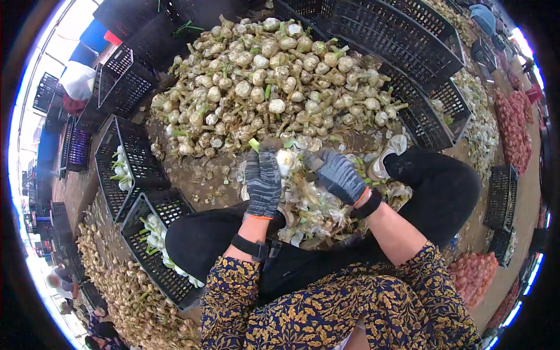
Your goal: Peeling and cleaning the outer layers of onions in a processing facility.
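Note:
My left hand (264, 181), in a grey striped glove with an orange cuff, is closed around a partly peeled garlic bulb (285, 162). The bulb's pale side faces my right hand, and a cut green stem (254, 145) sticks up by the left fingertips. My right hand (339, 175), gloved alike, is curled just right of the bulb; its fingertips are blurred, and whether they pinch anything is hidden. Beneath both hands, between my bent legs, lies a litter of garlic skins and leaves (313, 210). A large heap of unpeeled garlic bulbs (267, 83) rises just beyond.
Black plastic crates holding clean white garlic stand at my left, one upper (148, 148) and one lower (144, 210). More black crates (393, 39) wall the heap's right side. Red mesh sacks (472, 278) lie right; another garlic heap (135, 293) spreads lower left, near other people.

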Demonstrator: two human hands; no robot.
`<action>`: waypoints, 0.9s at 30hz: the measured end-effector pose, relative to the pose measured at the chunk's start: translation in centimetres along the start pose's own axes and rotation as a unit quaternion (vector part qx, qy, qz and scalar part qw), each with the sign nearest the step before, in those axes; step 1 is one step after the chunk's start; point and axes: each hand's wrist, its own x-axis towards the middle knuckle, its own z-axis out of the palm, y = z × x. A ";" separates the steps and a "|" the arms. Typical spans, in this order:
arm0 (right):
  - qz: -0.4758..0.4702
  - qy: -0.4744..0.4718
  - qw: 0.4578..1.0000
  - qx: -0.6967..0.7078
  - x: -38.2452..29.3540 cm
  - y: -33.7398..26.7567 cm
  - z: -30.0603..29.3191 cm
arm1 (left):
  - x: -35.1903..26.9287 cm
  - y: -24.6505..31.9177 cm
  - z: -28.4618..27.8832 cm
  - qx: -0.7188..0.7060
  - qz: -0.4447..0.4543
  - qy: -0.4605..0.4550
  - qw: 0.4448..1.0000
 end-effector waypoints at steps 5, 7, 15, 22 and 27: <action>-0.011 -0.071 0.995 0.070 0.3 -1.6 -0.3 | 0.4 3.7 0.7 -0.020 -0.013 -0.040 0.999; -0.071 -0.065 0.995 -0.007 0.0 -2.6 -0.6 | 0.3 3.8 0.3 0.139 0.127 -0.009 0.982; -0.093 0.129 0.981 -0.110 0.3 0.1 0.1 | 1.2 2.9 0.9 -0.153 -0.049 0.026 0.987; -0.205 0.083 0.951 -0.216 0.8 5.5 1.0 | 3.1 2.4 -0.8 -0.533 -0.333 0.144 0.764; -0.226 0.019 0.941 -0.250 -1.0 1.8 0.4 | 2.9 0.6 -0.2 -0.618 -0.358 0.056 0.698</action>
